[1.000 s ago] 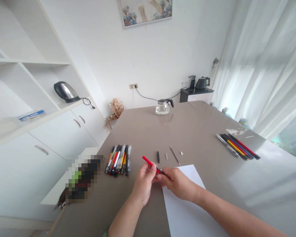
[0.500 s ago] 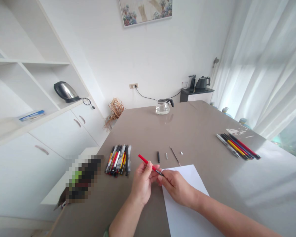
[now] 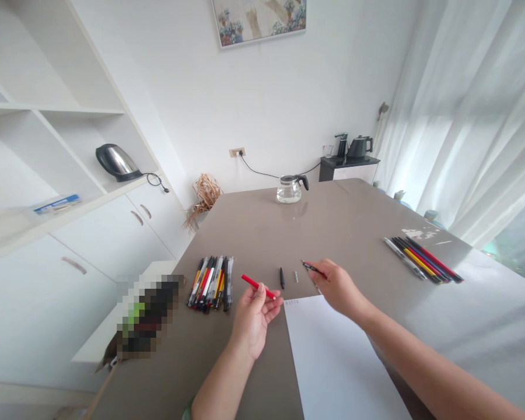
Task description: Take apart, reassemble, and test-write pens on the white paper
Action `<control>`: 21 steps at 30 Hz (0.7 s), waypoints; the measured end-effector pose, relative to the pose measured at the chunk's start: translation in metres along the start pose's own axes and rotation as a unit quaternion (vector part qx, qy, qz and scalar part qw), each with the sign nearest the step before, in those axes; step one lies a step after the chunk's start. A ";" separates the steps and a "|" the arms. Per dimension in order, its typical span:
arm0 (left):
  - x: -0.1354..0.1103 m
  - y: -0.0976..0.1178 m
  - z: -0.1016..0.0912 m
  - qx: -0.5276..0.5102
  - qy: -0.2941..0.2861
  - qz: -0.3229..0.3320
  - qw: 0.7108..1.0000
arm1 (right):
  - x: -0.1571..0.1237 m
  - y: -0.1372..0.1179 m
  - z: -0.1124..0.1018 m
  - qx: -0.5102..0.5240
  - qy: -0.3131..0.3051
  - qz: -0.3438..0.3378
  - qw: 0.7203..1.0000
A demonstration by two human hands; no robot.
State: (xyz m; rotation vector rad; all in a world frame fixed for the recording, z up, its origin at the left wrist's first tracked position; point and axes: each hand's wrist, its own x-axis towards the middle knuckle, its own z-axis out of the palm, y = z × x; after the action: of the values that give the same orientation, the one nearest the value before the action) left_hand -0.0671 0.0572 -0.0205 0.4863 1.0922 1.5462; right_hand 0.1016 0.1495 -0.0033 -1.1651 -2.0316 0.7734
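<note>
Between the thumb and fingers of my left hand (image 3: 256, 312) is a red pen barrel (image 3: 256, 286), tilted across the palm, its far end pointing up-left. My right hand (image 3: 339, 286) has its fingertips pinched on a slim black pen part (image 3: 314, 269) just above the table, right over the ink refill lying there. The refill is mostly covered by the hand. Left of it lie a small silver spring (image 3: 296, 276) and a short black pen grip (image 3: 282, 278). Below the right hand a white sheet of paper (image 3: 336, 350) has faint small marks at its upper left corner.
A row of assorted pens (image 3: 210, 283) lies to the left; a smaller group of pens (image 3: 424, 259) lies to the right. At the table's far end stands a glass pot (image 3: 289, 190) with clear liquid. White cabinets (image 3: 100, 251) line the left side.
My right hand has left the red barrel with the black part and moved up and right over the refill. The small white piece is now hidden. My left hand stays nearly in place.
</note>
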 end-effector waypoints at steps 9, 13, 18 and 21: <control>-0.007 -0.002 0.004 0.053 -0.038 -0.003 0.998 | 0.020 0.067 -0.027 -0.211 0.055 0.169 0.961; -0.006 -0.003 0.003 0.070 -0.042 -0.004 0.997 | 0.017 0.069 -0.024 -0.272 0.049 0.166 0.947; -0.005 -0.004 0.003 0.088 -0.048 0.004 0.995 | 0.018 0.069 -0.022 -0.282 0.030 0.173 0.943; -0.005 -0.005 0.003 0.098 -0.057 0.007 0.994 | 0.018 0.069 -0.023 -0.263 0.022 0.190 0.946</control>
State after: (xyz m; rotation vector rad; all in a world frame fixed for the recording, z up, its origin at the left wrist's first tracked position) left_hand -0.0606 0.0537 -0.0222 0.7089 1.1594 1.4129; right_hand 0.1470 0.1985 -0.0376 -1.8966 -2.0636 0.3672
